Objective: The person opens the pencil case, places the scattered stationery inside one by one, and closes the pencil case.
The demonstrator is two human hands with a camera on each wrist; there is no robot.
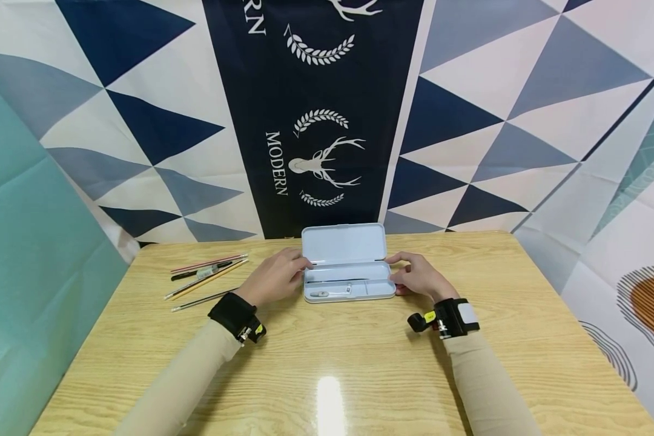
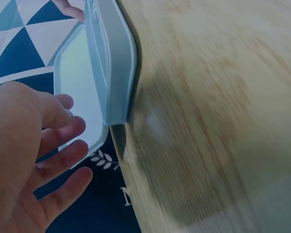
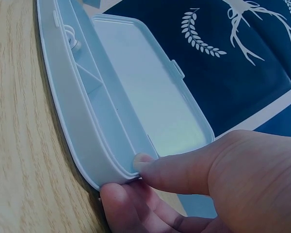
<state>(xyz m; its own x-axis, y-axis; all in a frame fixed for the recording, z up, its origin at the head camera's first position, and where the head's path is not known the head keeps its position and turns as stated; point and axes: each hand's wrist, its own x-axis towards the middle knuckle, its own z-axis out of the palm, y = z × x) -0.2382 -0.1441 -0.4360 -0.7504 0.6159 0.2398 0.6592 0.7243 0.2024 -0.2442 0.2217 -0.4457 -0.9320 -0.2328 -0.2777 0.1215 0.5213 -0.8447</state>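
A pale blue pencil case (image 1: 350, 298) lies on the table with its lid (image 1: 344, 243) raised at the back. Inside its front section is a small pale tool (image 1: 320, 294), too small to name surely, and dividers split the tray. My right hand (image 1: 421, 277) pinches the right end, thumb over the rim and curled fingers outside, as the right wrist view shows. Beside the left end is my left hand (image 1: 275, 275). In the left wrist view its fingers (image 2: 63, 158) are spread and loosely bent, holding nothing; whether a fingertip touches the case I cannot tell.
Several pencils (image 1: 209, 280) and a black pen (image 1: 184, 275) lie on the wooden table (image 1: 283, 375) to the left, close to my left hand. A patterned cloth (image 1: 327, 91) hangs right behind the table's far edge, near the raised lid.
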